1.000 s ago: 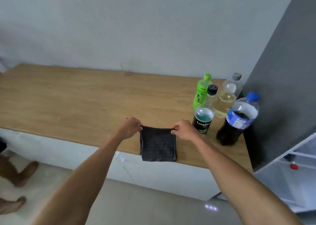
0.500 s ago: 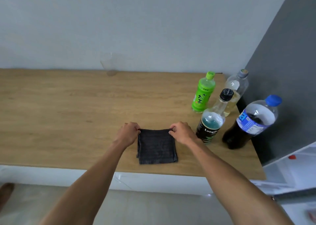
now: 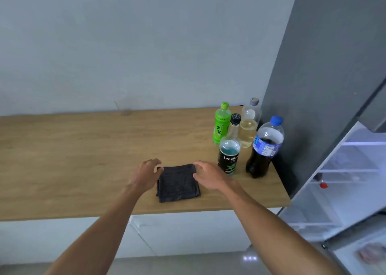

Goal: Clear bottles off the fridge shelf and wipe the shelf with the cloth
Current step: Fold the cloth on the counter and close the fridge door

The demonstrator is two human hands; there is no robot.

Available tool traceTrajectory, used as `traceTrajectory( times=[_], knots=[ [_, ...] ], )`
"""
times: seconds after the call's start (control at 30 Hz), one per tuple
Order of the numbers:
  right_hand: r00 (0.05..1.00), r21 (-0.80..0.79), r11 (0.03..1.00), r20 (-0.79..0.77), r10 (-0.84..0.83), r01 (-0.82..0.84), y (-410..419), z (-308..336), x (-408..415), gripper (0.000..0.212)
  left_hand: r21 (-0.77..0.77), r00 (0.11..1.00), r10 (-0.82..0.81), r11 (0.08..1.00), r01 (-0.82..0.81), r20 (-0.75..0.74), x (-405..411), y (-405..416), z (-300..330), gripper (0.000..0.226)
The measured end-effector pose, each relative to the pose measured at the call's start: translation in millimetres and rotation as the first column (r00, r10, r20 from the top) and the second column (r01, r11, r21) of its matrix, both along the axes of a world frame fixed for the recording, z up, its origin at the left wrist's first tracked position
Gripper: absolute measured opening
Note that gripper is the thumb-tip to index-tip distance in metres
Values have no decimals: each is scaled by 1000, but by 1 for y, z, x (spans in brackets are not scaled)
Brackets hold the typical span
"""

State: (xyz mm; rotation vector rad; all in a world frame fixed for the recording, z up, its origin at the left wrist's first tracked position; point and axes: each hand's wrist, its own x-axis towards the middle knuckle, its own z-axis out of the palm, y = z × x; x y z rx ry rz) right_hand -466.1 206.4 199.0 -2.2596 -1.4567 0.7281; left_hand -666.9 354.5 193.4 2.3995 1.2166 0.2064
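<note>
A folded dark cloth [image 3: 178, 182] is laid flat on the wooden counter [image 3: 62, 159] between the two hands. Its far corners are flanked by the left hand [image 3: 147, 175] and right hand [image 3: 210, 177], fingers loosely spread, nothing gripped. Four bottles [image 3: 246, 141] are stood just beyond the right hand, beside the open fridge [image 3: 344, 170].

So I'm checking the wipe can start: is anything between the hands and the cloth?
Nothing visible. The folded dark cloth lies on the wooden counter between the left hand and right hand, at its far corners. The bottles stand off to the right.
</note>
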Motion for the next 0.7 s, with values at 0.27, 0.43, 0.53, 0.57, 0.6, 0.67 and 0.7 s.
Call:
traceTrajectory(
  times=[0.27, 0.43, 0.53, 0.57, 0.6, 0.67, 0.7],
  knots=[
    [998, 104, 992, -18, -68, 70, -124, 32, 26, 45, 90, 989, -124, 989, 117, 75, 29, -96, 46, 30],
    [977, 215, 954, -5, -211, 207, -239, 54, 68, 36, 149, 955, -282, 952, 267, 94, 90, -186, 72, 29],
    [945, 241, 919, 25, -327, 312, -315, 71, 105, 37, 153, 901, -431, 894, 420, 43, 148, -248, 91, 30],
    [928, 248, 903, 39, -372, 351, -340, 76, 117, 38, 155, 878, -477, 871, 467, 37, 168, -269, 95, 34],
    [905, 261, 882, 63, -421, 392, -366, 81, 127, 38, 156, 853, -520, 846, 509, 37, 187, -288, 97, 36],
    [853, 277, 838, 100, -512, 471, -417, 90, 147, 40, 173, 790, -611, 785, 595, 53, 227, -328, 105, 34],
    [826, 276, 815, 107, -554, 510, -442, 93, 157, 42, 184, 752, -657, 746, 640, 49, 247, -348, 110, 31]
  ],
)
